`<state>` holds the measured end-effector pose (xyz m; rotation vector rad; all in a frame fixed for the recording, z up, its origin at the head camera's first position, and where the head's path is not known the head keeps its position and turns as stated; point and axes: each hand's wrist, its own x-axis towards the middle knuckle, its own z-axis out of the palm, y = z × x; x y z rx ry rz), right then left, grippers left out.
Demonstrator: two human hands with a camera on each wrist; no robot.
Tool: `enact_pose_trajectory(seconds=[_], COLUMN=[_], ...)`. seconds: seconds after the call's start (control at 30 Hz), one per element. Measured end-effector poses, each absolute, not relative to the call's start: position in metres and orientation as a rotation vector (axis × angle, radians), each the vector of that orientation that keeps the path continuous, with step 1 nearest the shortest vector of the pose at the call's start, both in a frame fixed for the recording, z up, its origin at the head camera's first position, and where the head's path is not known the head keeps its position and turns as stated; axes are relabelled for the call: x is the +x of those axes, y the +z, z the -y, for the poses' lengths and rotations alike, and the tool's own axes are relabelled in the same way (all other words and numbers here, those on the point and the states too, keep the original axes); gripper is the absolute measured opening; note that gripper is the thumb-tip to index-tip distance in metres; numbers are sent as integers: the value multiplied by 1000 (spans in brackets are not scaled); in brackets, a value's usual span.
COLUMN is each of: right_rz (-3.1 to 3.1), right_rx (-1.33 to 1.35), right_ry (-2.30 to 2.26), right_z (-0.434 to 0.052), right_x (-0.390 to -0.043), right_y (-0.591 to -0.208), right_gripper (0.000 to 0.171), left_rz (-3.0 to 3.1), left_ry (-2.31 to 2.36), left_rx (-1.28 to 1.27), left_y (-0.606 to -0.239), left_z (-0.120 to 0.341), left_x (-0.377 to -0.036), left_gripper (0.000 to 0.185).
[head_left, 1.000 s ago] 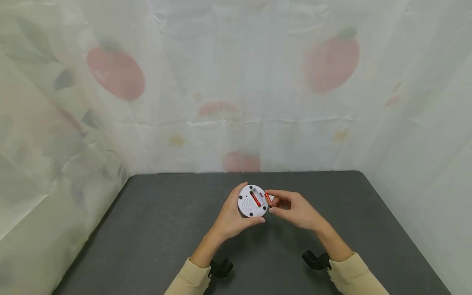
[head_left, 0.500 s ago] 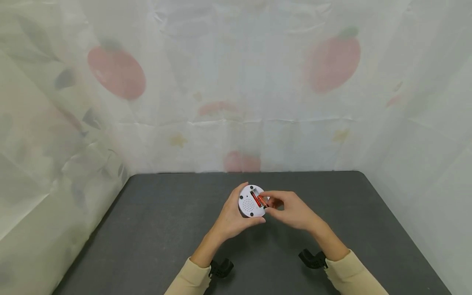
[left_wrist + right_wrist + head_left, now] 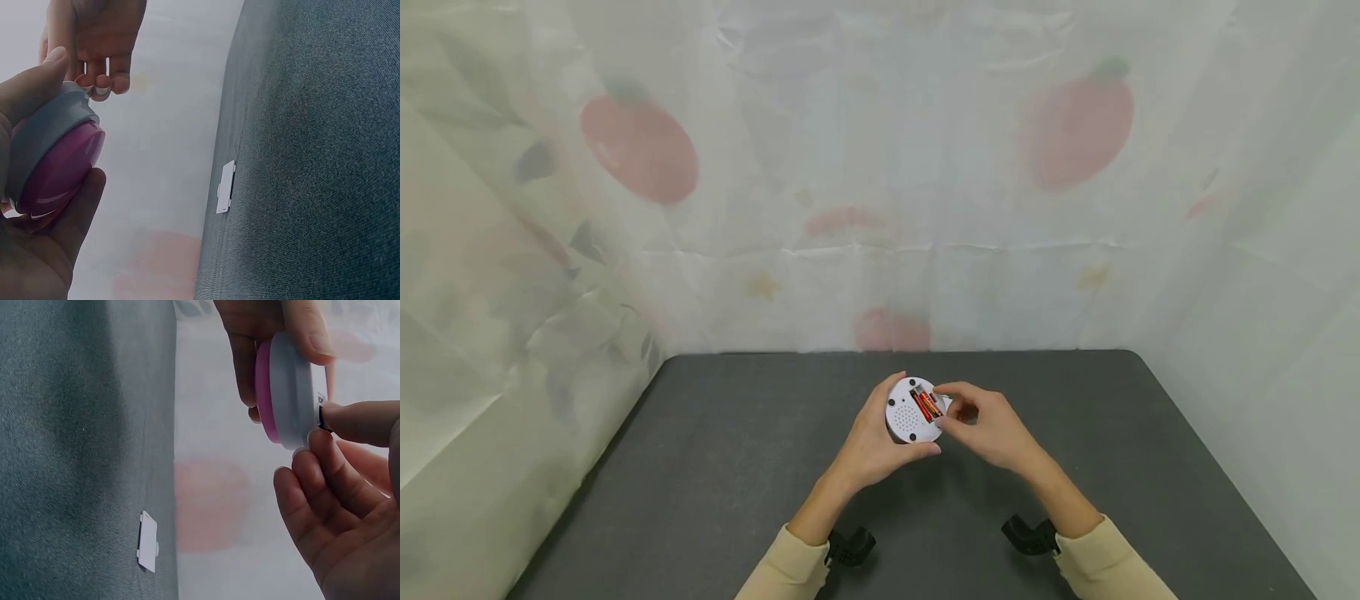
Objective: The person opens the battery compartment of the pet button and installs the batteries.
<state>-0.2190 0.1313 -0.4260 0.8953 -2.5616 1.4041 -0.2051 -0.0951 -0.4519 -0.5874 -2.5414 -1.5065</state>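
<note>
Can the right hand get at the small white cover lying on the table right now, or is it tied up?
Probably not yet. The right hand is busy: its fingers press a battery into the round device held by the left hand. The white cover itself lies unobstructed on the table.

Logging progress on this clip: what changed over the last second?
The right hand carried the second battery leftward into the round white gadget's open compartment, beside the first; its fingertips still rest on it. The left hand kept its grip on the gadget. The small white cover stayed on the table.
</note>
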Motion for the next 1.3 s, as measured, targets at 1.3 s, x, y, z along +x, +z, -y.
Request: enact_pose_trajectory(seconds=[1.3], right_rz=[2314], right_rx=[570], right_ry=[2393], right_z=[-115], right_x=[-232], right_y=[-450], right_gripper=[39], left_rz=[2510], left_ry=[-1534], left_rx=[-608], left_y=[-453], left_z=[98], left_x=[-206], left_gripper=[108])
